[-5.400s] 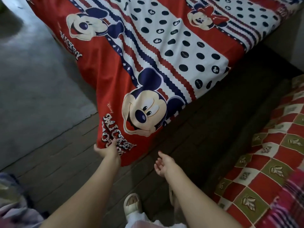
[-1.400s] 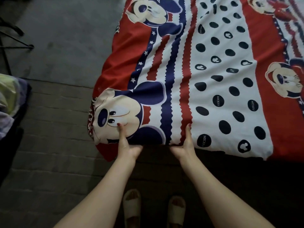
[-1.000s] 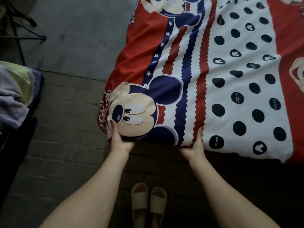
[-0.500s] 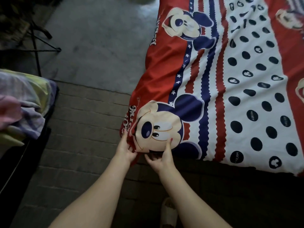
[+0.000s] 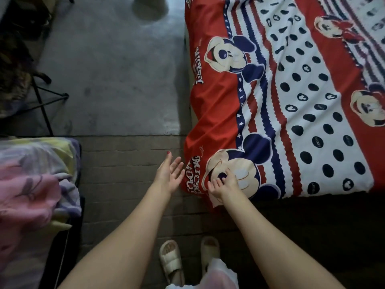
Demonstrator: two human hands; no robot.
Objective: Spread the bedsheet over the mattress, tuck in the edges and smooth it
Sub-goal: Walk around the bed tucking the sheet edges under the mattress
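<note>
The bedsheet (image 5: 281, 105), red with white dotted and striped bands, is spread over the mattress (image 5: 188, 65) and stretches up and to the right of both hands. Its near-left corner is pinched by the right hand (image 5: 226, 183), whose fingers are curled on the printed cartoon face. The left hand (image 5: 169, 174) is held just left of that corner with fingers straight and spread, nothing held. Pale sandals (image 5: 171, 261) are seen below the hands on the brick floor (image 5: 125, 163).
</note>
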